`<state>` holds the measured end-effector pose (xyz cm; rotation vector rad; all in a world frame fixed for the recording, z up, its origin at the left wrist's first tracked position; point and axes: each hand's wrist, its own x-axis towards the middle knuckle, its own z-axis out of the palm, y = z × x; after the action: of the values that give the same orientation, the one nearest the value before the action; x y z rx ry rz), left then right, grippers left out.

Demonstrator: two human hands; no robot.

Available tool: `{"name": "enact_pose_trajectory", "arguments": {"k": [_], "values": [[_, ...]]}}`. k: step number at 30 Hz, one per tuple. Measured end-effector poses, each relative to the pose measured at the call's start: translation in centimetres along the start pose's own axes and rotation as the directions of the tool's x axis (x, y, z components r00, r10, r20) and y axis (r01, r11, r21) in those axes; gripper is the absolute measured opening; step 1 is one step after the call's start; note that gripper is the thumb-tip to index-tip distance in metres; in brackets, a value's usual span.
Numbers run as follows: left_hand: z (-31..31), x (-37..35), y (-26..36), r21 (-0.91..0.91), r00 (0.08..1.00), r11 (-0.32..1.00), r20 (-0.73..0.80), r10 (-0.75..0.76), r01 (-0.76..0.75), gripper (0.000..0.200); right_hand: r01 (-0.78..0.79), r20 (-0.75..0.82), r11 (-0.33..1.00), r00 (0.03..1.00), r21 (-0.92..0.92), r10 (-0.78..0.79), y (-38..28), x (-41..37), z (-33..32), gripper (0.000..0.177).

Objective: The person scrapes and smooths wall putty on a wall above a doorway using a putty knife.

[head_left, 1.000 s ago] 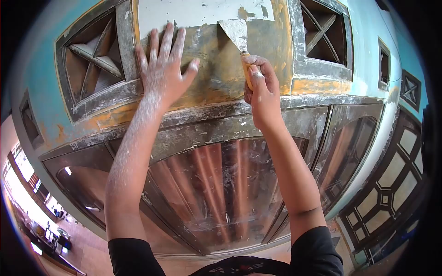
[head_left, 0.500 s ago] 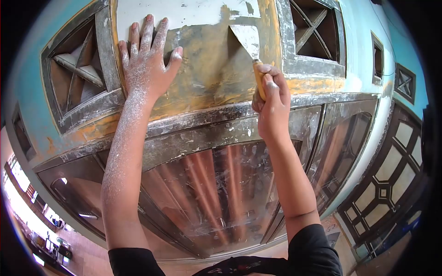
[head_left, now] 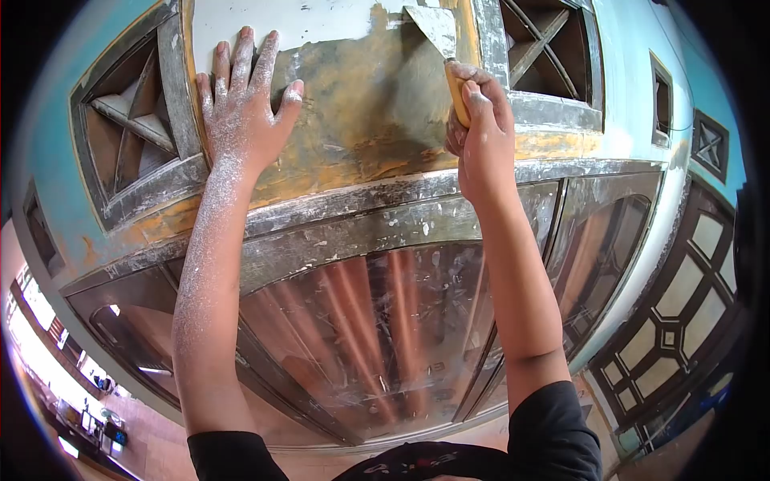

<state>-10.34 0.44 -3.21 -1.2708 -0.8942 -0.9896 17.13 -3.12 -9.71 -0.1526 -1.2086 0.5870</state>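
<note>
In my right hand (head_left: 484, 112) is a putty knife (head_left: 435, 30), its wooden handle wrapped by my fingers and its wide metal blade pointing up. The blade lies close over the upper right of the wall panel (head_left: 345, 104), where the scraped brown and ochre surface meets remaining white paint. My left hand (head_left: 245, 108) lies flat on the panel's left part, fingers spread, holding nothing. White dust coats that hand and the forearm below it.
Wooden vent frames with crossed bars flank the panel, one at left (head_left: 132, 120) and one at right (head_left: 553, 48). Below runs a worn wooden ledge (head_left: 353, 196) above a glass window (head_left: 377, 321) with reddish curtains. A panelled door (head_left: 674, 297) stands at far right.
The putty knife and my right hand have moved up and slightly right. My left hand has shifted a little to the left in view, still flat. A bit less white paint shows near the blade.
</note>
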Motion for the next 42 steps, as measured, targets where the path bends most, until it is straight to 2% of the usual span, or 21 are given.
{"name": "enact_pose_trajectory", "arguments": {"k": [3,4,5,7,10,17,19,21,22,25,30,34,35,37,41,42], "values": [[0.0,-0.1,0.0,0.007,1.000,1.000,0.001,-0.006,0.006,0.068,-0.061,0.067,0.998,0.996,0.001,0.061,0.9,-2.0,-0.9,0.022],[0.0,-0.1,0.0,0.013,1.000,1.000,0.000,-0.007,0.007,0.067,-0.087,0.061,0.995,0.994,-0.049,0.090,0.8,-3.1,-0.6,0.022],[-0.1,-0.1,0.0,0.022,1.000,1.000,-0.002,-0.009,0.009,0.067,-0.082,0.108,0.997,0.991,0.011,0.080,1.5,-3.5,-0.6,0.023],[-0.1,-0.1,0.1,0.020,1.000,1.000,0.006,-0.014,0.013,0.068,-0.024,0.059,0.999,0.998,-0.044,0.027,1.8,-2.7,-0.1,0.023],[-0.3,-0.1,0.0,-0.011,0.999,1.000,0.035,-0.020,0.021,0.069,0.001,0.039,1.000,0.999,0.004,-0.001,1.0,0.2,0.0,0.023],[-0.5,-0.1,0.2,0.029,0.997,0.998,0.053,-0.054,0.053,0.067,-0.077,0.103,0.997,0.992,0.026,0.074,1.0,-0.4,-1.0,0.019],[-0.6,-0.2,0.3,0.036,0.996,0.998,0.070,-0.053,0.050,0.067,-0.038,0.061,0.999,0.997,0.005,0.038,0.1,1.6,0.0,0.020],[-0.7,-0.3,0.3,0.047,0.996,0.997,0.068,-0.059,0.056,0.067,0.019,0.115,1.000,0.993,0.015,-0.020,-0.6,3.4,0.5,0.020],[-0.6,-0.3,0.3,0.048,0.996,0.997,0.068,-0.063,0.060,0.067,0.030,0.137,0.999,0.990,0.027,-0.034,-0.1,3.3,0.3,0.026],[-0.5,-0.4,0.3,0.033,0.997,0.998,0.041,-0.058,0.057,0.065,-0.037,0.105,0.999,0.994,-0.003,0.037,0.0,1.7,-0.3,0.026],[-0.6,-0.3,0.4,0.030,0.997,0.998,0.051,-0.055,0.054,0.064,0.030,0.131,1.000,0.991,-0.008,-0.029,-1.1,5.5,0.9,0.026],[-0.8,-0.3,0.3,0.023,0.997,0.998,0.055,-0.056,0.055,0.066,-0.019,0.174,1.000,0.984,-0.001,0.019,-0.2,2.8,1.3,0.022],[-0.8,-0.6,0.4,0.013,0.996,0.998,0.064,-0.059,0.058,0.067,-0.058,0.160,0.996,0.985,-0.070,0.068,0.5,0.7,1.4,0.022],[-1.0,-1.0,0.4,0.023,0.995,0.998,0.071,-0.064,0.062,0.069,-0.141,0.237,0.990,0.961,-0.025,0.143,2.0,-2.7,1.6,0.021],[-1.2,-1.9,0.4,-0.013,0.997,0.999,0.070,-0.035,0.036,0.070,-0.089,0.250,0.996,0.964,-0.001,0.086,2.7,-3.3,4.1,0.021],[-1.2,-2.1,0.4,-0.020,0.995,0.999,0.088,-0.038,0.039,0.071,-0.094,0.212,0.996,0.973,0.001,0.092,1.9,-2.2,5.1,0.020]]}}
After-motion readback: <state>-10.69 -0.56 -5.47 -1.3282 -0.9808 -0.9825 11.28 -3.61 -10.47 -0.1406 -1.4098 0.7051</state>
